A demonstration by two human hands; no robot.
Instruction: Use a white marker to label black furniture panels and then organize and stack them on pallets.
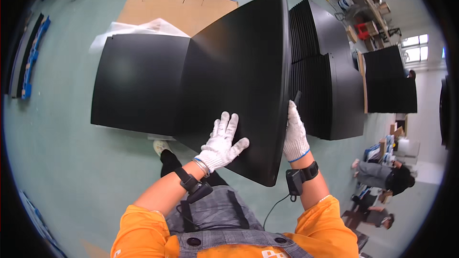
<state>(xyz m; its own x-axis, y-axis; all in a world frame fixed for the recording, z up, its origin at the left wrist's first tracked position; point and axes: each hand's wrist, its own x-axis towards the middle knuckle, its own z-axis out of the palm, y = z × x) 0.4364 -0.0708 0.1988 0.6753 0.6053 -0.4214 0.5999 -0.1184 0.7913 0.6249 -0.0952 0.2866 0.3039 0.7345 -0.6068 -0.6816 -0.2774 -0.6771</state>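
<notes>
The gloved left hand (222,141) is pressing flat, fingers spread, on the lower face of a big black panel (234,76); the gloved right hand (295,134) is lying along its right edge, fingers pointing away from the wearer, whether pinching I can't tell. The panel is standing tilted between both hands, extending well beyond them. Leftward, a second panel (138,81) is lying by white sheeting (165,26) and cardboard (177,4); rightward, stacked panels (311,86) are standing. White lettering (273,254), partly cut off, is showing on the orange shirt (143,229).
</notes>
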